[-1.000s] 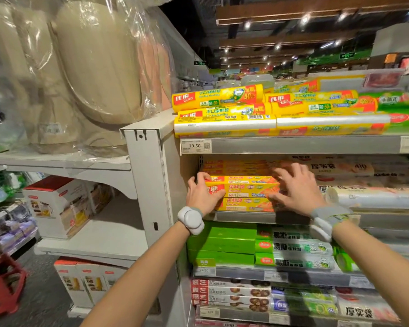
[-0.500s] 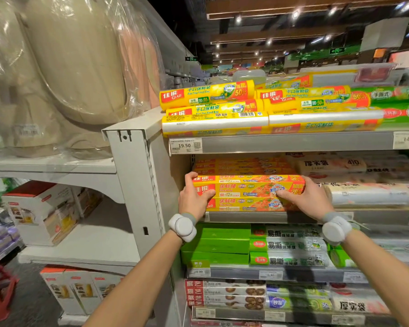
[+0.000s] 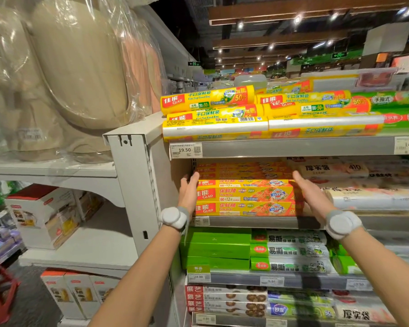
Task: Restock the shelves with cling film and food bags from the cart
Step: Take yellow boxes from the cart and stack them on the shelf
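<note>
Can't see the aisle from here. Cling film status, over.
Hands open: left hand and right hand flat against the ends of the Glad cling film boxes. Boxes stacked at the shelf front. Close on the right, bagged rolls.

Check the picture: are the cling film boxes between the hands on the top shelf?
No, the cling film boxes sit on the second shelf, beneath the yellow food bag rolls.

Rear cling film boxes (image 3: 243, 171) blurred; red stool (image 3: 0, 293) cut by left edge
</note>
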### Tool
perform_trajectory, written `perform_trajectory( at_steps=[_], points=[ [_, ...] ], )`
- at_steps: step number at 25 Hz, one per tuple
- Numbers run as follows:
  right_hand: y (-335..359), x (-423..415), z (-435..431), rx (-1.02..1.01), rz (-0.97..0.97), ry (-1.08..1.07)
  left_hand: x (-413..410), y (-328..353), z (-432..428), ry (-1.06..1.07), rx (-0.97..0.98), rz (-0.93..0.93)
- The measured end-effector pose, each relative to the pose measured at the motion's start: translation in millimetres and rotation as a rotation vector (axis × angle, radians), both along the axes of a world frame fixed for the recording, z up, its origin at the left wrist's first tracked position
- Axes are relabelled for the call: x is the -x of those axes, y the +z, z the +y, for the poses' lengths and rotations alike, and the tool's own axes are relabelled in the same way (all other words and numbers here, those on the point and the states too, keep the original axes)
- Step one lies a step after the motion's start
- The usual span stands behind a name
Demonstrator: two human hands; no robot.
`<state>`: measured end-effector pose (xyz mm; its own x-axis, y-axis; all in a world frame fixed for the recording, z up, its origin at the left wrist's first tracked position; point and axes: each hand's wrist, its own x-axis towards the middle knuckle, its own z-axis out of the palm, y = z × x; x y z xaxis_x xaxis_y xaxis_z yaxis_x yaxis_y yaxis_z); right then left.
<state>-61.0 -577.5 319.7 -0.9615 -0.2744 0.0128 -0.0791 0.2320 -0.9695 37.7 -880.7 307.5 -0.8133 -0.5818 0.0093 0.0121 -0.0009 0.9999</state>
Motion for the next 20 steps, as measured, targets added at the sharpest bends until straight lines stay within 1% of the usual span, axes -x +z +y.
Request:
perform_trajectory(
  at_steps=[2,4,7,10,14,18,20],
  points=[
    [8.3,5.5,-6.3,0.229,-0.151,0.022,16.8,-0.3,-10.8,-0.007,-0.131,-0.052],
    [14.9,9.3,-11.6,0.308,-0.205,-0.027,25.1,-4.2,-14.1,-0.039,-0.193,-0.039],
    [14.3,14.2,-14.1,0.319,-0.211,0.02,20.8,-0.4,-8.4,-0.053,-0.189,-0.023],
    [11.4,18.4,-12.6,0.345,-0.235,0.029,22.8,-1.8,-9.9,-0.112,-0.238,-0.022],
    [8.3,24.0,-13.6,0.363,-0.228,0.036,25.8,-4.9,-12.4,-0.139,-0.273,-0.024],
    [8.2,22.7,-13.7,0.369,-0.242,0.018,24.5,-5.1,-10.3,-0.147,-0.279,-0.048],
    [9.5,20.6,-14.5,0.367,-0.22,0.03,24.2,-5.2,-11.6,-0.143,-0.27,-0.07]
  ],
)
